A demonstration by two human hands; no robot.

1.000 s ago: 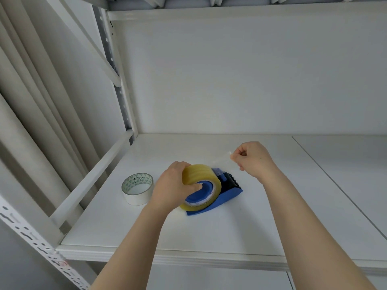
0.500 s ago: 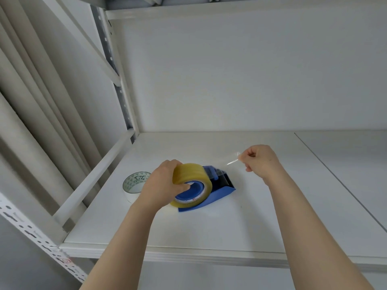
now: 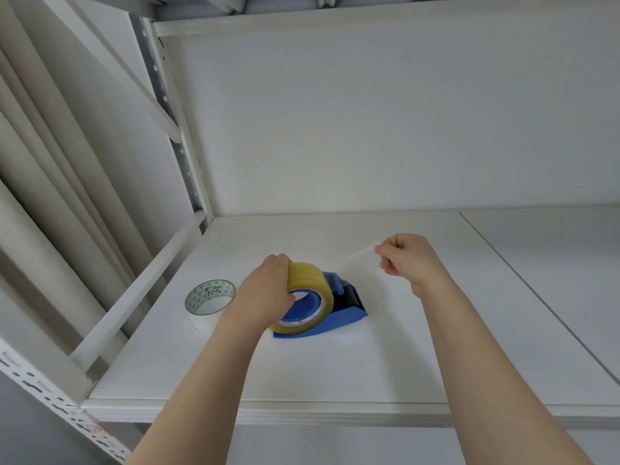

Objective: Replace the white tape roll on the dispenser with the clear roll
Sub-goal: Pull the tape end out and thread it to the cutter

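The clear, yellowish tape roll (image 3: 310,283) sits on the hub of the blue dispenser (image 3: 339,317), which lies on the white shelf (image 3: 335,370). My left hand (image 3: 268,297) grips the roll from its left side. Up and to the right of the dispenser, my right hand (image 3: 406,256) pinches the free end of the clear tape strip (image 3: 359,255), which stretches from the roll. The white tape roll (image 3: 209,305) lies flat on the shelf, just left of my left forearm.
The shelf's back wall stands behind the dispenser, and a slanted rail (image 3: 141,290) with a perforated upright (image 3: 167,105) bounds the left side. A seam (image 3: 536,300) between shelf boards runs to the right of my right arm. The shelf's front edge (image 3: 335,412) is near me.
My right hand has drawn the strip end farther right and away from the roll, making the pulled strip longer. My left hand has kept its grip on the roll.
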